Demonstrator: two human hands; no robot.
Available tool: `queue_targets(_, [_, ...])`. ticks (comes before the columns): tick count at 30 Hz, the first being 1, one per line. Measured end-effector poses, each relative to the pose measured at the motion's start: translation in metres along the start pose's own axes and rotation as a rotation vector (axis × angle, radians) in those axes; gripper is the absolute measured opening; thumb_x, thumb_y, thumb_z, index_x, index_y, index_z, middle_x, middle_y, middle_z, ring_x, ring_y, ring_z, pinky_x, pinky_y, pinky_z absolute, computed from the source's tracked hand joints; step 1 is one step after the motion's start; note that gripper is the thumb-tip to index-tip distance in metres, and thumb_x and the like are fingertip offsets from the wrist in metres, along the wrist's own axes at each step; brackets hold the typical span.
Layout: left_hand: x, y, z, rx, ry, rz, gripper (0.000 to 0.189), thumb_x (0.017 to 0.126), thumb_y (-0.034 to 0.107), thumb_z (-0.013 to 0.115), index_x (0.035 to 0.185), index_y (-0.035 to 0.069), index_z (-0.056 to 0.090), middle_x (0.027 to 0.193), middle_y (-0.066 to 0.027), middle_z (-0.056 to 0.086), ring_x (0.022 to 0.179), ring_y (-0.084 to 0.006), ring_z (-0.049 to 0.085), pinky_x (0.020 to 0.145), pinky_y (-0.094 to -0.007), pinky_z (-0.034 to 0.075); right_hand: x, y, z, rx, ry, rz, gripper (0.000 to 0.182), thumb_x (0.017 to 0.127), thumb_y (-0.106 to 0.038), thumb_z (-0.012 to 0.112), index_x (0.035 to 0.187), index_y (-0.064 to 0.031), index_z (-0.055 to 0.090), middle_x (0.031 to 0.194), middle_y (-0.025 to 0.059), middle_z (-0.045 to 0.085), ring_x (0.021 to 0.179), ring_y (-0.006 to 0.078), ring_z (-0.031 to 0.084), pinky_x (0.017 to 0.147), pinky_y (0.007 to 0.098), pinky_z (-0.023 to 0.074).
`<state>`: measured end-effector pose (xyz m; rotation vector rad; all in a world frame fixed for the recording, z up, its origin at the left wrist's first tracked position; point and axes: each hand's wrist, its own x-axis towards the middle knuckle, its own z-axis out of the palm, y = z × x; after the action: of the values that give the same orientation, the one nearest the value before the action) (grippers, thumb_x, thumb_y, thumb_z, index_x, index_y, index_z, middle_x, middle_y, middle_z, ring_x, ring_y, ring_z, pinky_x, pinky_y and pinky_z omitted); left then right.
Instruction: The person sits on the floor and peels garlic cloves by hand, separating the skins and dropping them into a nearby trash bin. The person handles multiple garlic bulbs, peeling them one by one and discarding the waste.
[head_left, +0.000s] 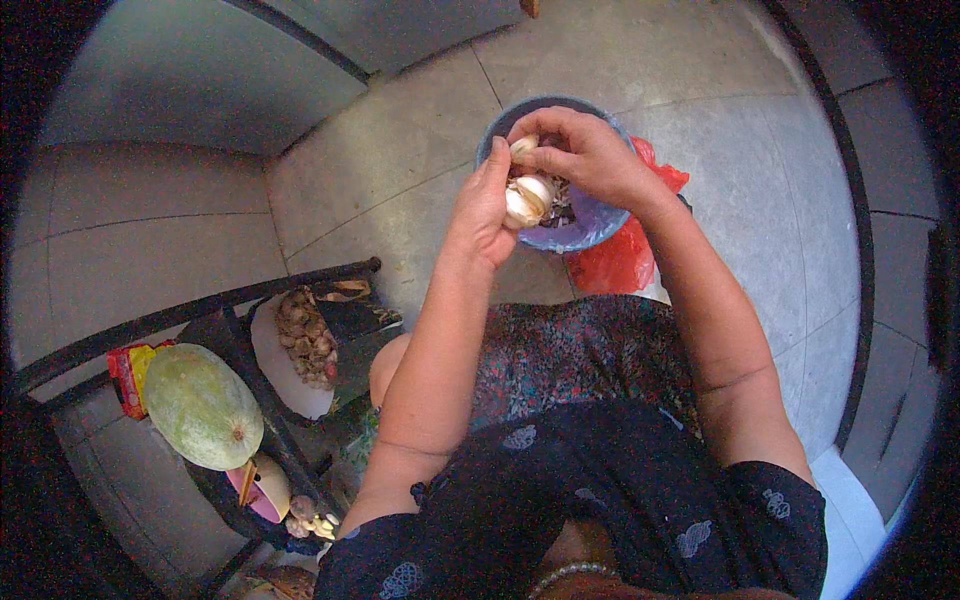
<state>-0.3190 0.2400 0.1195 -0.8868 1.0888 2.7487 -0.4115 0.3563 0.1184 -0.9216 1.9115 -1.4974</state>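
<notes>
Over a blue round bin (487, 124), my left hand (478, 214) holds a partly split garlic bulb (528, 201) against its palm. Pale cloves show between the bulb's loosened skins. Just above the bulb, my right hand (600, 154) pinches a smaller garlic piece (524, 145) between thumb and fingers, and the left thumb lies against that piece's side. A thin plastic liner (592, 217) covers the bin's inside. Below my hands, dry peel scraps (561, 193) lie in it; the hands hide part of its contents.
A red plastic bag (616, 259) lies beside the bin on the tiled floor (405, 150). At lower left, a dark rack (195, 304) carries a large winter melon (202, 405), a red and yellow packet (136, 379), a white tray (274, 360) of bulbs, a pink bowl (262, 502) and pale cloves (325, 526).
</notes>
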Motion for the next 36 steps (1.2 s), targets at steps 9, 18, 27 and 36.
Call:
queue_targets(9, [0.011,-0.006,-0.021,0.055,0.120,-0.034,0.036,0.090,0.042,0.043,0.113,0.013,0.046,0.102,-0.0068,0.054,0.085,-0.0207,0.056,0.069,-0.0374,0.051,-0.005,0.000,-0.034,-0.195,0.242,-0.108,0.025,0.087,-0.028,0.050,0.092,-0.0032,0.055,0.081,0.0023,0.055,0.075,0.0118,0.051,0.066,0.0275,0.0428])
queue_targets(18, [0.013,-0.006,-0.018,-0.177,0.046,-0.104,0.026,0.087,0.028,0.053,0.105,0.010,0.049,0.091,-0.0084,0.057,0.079,-0.0220,0.058,0.063,-0.0356,0.051,-0.026,0.003,-0.048,-0.410,0.231,0.194,0.030,0.087,-0.031,0.050,0.084,-0.0016,0.057,0.068,0.0029,0.053,0.066,0.0117,0.048,0.059,0.0276,0.0405])
queue_targets(27, [0.014,-0.011,-0.015,-0.059,0.036,-0.094,0.029,0.084,0.022,0.057,0.108,0.011,0.047,0.099,-0.0089,0.054,0.082,-0.0257,0.058,0.064,-0.0385,0.052,-0.028,0.032,-0.042,-0.186,0.211,-0.040,0.021,0.082,-0.018,0.052,0.094,-0.0028,0.058,0.086,0.0100,0.062,0.079,0.0197,0.058,0.073,0.0327,0.0453])
queue_targets(36, [0.016,-0.011,-0.015,-0.079,0.070,-0.108,0.029,0.083,0.023,0.057,0.108,0.012,0.048,0.095,-0.0070,0.057,0.081,-0.0237,0.058,0.063,-0.0377,0.052,-0.036,0.025,-0.054,-0.772,0.158,0.318,0.030,0.088,-0.028,0.044,0.091,-0.0014,0.058,0.084,0.0181,0.060,0.080,0.0325,0.058,0.072,0.0390,0.0445])
